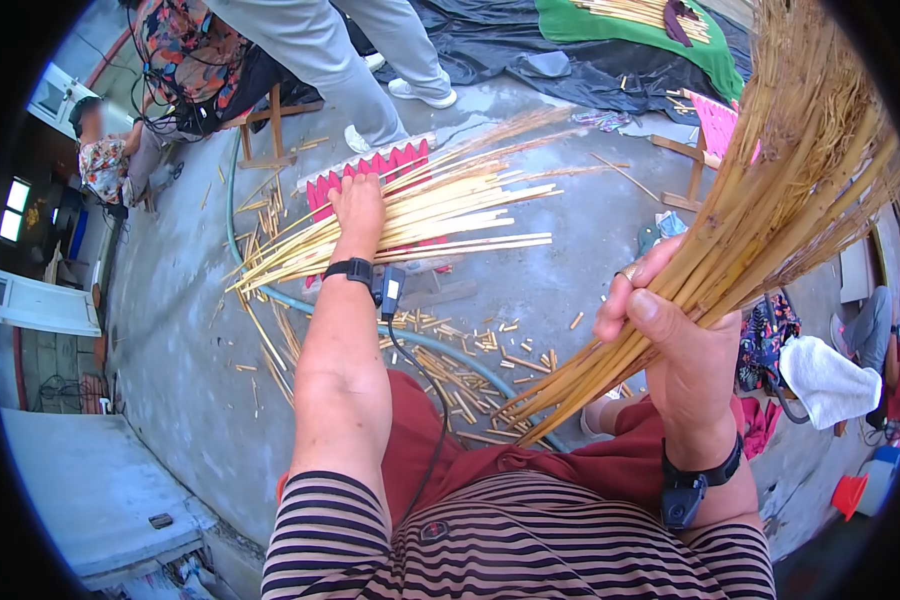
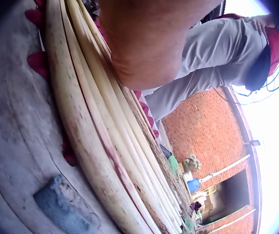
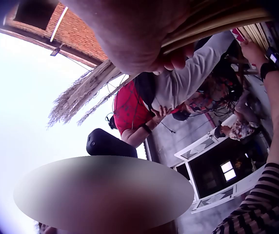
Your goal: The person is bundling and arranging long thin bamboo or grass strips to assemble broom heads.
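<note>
My left hand (image 1: 358, 215) rests on a spread of pale stalks (image 1: 470, 215), its fingertips hidden on the far side. The stalks lie across a red zigzag-toothed strip (image 1: 320, 190) low over the floor. In the left wrist view the thick pale stalks (image 2: 95, 126) run beneath the heel of the hand. My right hand (image 1: 685, 350) grips a bundle of yellow-brown reed stalks (image 1: 760, 210), thumb across the front. The cut ends point down over my lap, and feathery tops rise to the upper right. In the right wrist view plume heads (image 3: 83, 92) stand out against the sky.
Many short cut stalk pieces (image 1: 450, 360) litter the concrete around a blue-green hose (image 1: 480, 370). A person in grey trousers (image 1: 315, 60) stands just beyond the red strip. Beside a black sheet (image 1: 480, 50) stands a wooden stand with a pink top (image 1: 712, 125).
</note>
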{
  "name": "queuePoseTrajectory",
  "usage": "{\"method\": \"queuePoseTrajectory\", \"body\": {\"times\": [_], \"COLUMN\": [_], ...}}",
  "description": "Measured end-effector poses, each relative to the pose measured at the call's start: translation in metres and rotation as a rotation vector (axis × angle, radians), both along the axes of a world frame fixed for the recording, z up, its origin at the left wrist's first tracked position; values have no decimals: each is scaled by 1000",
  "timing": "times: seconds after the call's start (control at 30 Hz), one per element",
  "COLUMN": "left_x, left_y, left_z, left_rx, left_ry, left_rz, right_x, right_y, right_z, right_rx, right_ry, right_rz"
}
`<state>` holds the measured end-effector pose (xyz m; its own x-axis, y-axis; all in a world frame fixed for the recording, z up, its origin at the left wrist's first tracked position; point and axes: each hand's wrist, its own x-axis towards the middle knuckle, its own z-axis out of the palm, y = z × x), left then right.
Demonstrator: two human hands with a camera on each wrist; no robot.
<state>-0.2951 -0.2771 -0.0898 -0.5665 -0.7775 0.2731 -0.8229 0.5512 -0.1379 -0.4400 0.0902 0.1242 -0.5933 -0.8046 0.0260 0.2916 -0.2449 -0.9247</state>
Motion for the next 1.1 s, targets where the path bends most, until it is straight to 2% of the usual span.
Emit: {"method": "queuePoseTrajectory", "body": {"times": [0.17, 0.27, 0.37, 0.57, 0.67, 0.77, 0.97, 1.1], "left_x": [8, 15, 20, 24, 24, 18, -1, -29], "left_y": [0, -3, -6, -9, -11, -10, 2, 36], "left_z": [1, 4, 11, 14, 8, 7, 35, 107], "left_rx": [-46, -91, -66, 0, -82, -201, -229, -396], "left_ry": [41, 106, 203, 252, 246, 378, 480, 533], "left_rz": [-58, -183, -226, -135, -118, -204, -338, -372], "right_x": [1, 4, 7, 14, 15, 13, 9, 8], "right_y": [-1, -2, -4, -3, -2, -2, -4, -12], "right_z": [-2, -1, -2, -2, -2, -5, -6, -10], "right_rx": [4, 1, -1, -34, -25, -16, -16, 33], "right_ry": [14, 16, 11, 3, -20, -22, 2, -10], "right_rz": [10, 13, 27, 104, 103, 97, 96, 48]}}
